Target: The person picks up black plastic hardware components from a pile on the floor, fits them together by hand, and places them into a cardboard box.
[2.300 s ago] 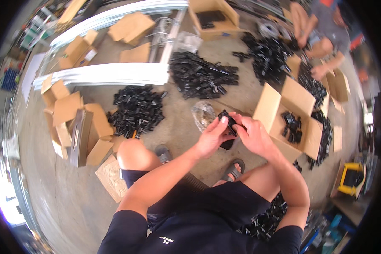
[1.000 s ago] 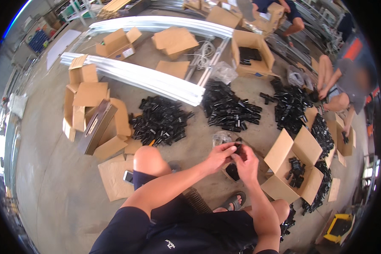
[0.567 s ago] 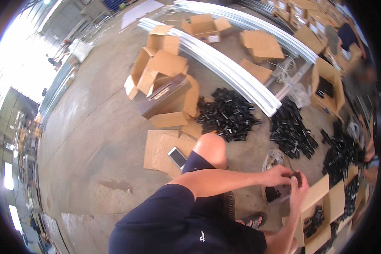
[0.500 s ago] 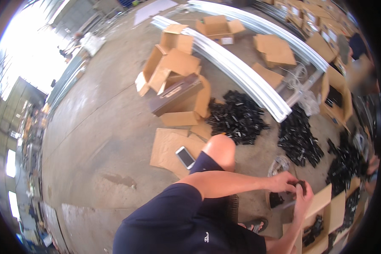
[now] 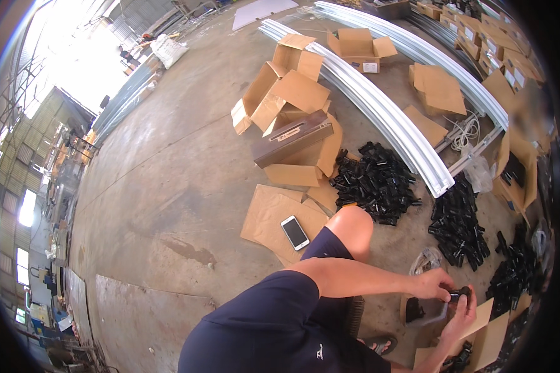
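Note:
Both hands meet at the lower right around a small black part, perhaps plastic; its exact kind is too small to tell. My left hand pinches one end of it. From below, my right hand grips the other end, thumb and fingers closed. Under the hands stands a small open box with a clear plastic liner and black pieces inside. Beside my right forearm is an open cardboard box, also holding black parts.
Heaps of black parts lie beyond my knee and to the right. A phone rests on flattened cardboard. Opened cartons and long metal profiles lie farther off. A person's blurred form is at the far right.
The view has swung left, so the scene sits farther right and lower. Both hands stay together on the black part, which now shows more plainly between the fingers.

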Demonstrator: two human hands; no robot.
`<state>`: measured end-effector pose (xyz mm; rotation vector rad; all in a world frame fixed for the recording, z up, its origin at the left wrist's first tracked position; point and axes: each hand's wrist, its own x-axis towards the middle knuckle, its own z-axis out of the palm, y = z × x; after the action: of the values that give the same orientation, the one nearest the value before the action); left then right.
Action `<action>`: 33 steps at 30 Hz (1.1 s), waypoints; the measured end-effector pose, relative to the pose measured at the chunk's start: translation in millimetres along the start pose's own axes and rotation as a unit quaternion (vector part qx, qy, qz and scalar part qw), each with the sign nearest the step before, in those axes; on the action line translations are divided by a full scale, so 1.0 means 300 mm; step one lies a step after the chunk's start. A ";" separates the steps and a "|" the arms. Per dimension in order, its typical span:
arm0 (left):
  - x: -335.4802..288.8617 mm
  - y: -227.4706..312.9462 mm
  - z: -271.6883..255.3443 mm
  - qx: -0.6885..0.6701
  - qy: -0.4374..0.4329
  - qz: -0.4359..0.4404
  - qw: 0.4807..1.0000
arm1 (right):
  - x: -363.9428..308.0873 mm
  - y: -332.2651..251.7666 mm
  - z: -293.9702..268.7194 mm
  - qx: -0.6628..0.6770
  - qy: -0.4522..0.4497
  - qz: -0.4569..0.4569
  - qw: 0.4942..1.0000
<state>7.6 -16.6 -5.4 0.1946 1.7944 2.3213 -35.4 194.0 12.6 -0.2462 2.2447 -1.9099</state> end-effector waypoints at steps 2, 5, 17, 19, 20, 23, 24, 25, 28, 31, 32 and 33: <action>-0.005 -0.015 0.006 -0.045 0.003 -0.010 0.999 | 0.005 0.041 -0.005 0.005 -0.026 0.003 1.000; -0.015 -0.014 0.021 -0.070 0.001 0.007 0.997 | -0.004 0.048 0.026 0.028 0.004 0.008 1.000; -0.020 0.031 0.013 -0.061 -0.007 -0.033 0.998 | -0.018 0.012 0.042 0.042 -0.011 -0.014 0.999; -0.021 0.027 0.013 -0.061 -0.008 -0.022 0.998 | -0.016 0.019 0.042 0.030 -0.013 -0.021 0.999; -0.023 0.024 0.013 -0.062 -0.007 -0.016 0.998 | -0.014 0.026 0.037 0.018 -0.018 -0.025 0.999; -0.021 0.030 0.024 -0.092 0.008 -0.014 0.996 | -0.011 0.027 0.037 0.021 -0.014 -0.036 0.999; -0.017 0.025 0.022 -0.038 0.009 0.006 0.999 | -0.008 0.025 0.039 0.029 -0.011 -0.040 0.999; -0.012 0.022 0.018 0.016 0.010 0.026 0.999 | -0.008 0.030 0.036 0.025 -0.011 -0.036 0.999; -0.013 0.034 0.019 0.037 0.008 0.000 0.999 | -0.007 0.048 0.028 0.023 -0.017 -0.025 0.999; -0.023 0.023 0.022 0.034 0.016 -0.011 0.999 | -0.008 0.047 0.032 0.025 -0.029 -0.014 0.999; -0.027 0.017 0.021 0.041 0.020 -0.006 0.999 | -0.008 0.047 0.033 0.013 -0.035 -0.010 0.999; -0.038 0.011 0.017 0.023 0.024 -0.022 0.999 | -0.012 0.048 0.036 0.001 -0.040 -0.007 0.999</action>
<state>19.5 -15.1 -0.8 0.1067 1.8561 2.2761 -29.5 187.0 -3.3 -0.3318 2.1954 -1.8748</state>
